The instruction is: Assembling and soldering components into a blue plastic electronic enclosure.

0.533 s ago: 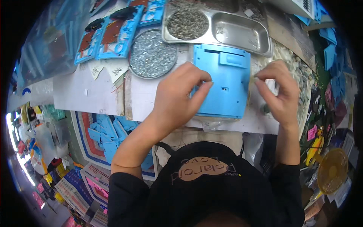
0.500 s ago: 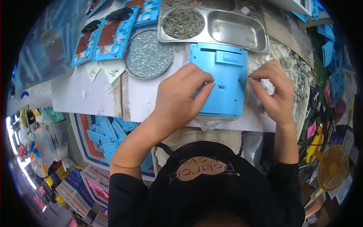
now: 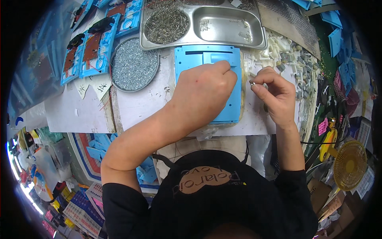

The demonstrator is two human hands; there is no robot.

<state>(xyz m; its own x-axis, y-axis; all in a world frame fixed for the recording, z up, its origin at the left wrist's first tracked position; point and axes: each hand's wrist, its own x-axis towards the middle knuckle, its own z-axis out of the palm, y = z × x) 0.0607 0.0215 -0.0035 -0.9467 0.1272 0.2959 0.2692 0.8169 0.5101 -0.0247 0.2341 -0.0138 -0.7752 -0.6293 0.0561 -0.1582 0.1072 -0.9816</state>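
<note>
A flat light-blue plastic panel (image 3: 207, 57) lies on the white work surface, with a long slot near its far edge. Over its middle is my left hand (image 3: 203, 91), fingers curled closed and their tips hidden under the knuckles; whatever they hold cannot be seen. Just right of the panel, my right hand (image 3: 276, 95) pinches a small shiny metal piece (image 3: 252, 83) between thumb and forefinger. Beyond the panel stands a steel compartment tray (image 3: 191, 28) holding heaps of small metal parts. To the left, a round dish (image 3: 135, 63) is full of small silvery screws.
Small white and grey parts (image 3: 286, 55) are heaped at the right. Blue housings with brown boards and dark wires (image 3: 92, 47) lie at the far left. Below the surface's near edge, more blue panels (image 3: 145, 171) fill a container. A yellow fan (image 3: 350, 165) stands lower right.
The head view has shifted, so the panel appears farther left. My left hand has moved right across the panel, its fingers now turned out of sight. The right hand keeps its pinch beside the panel.
</note>
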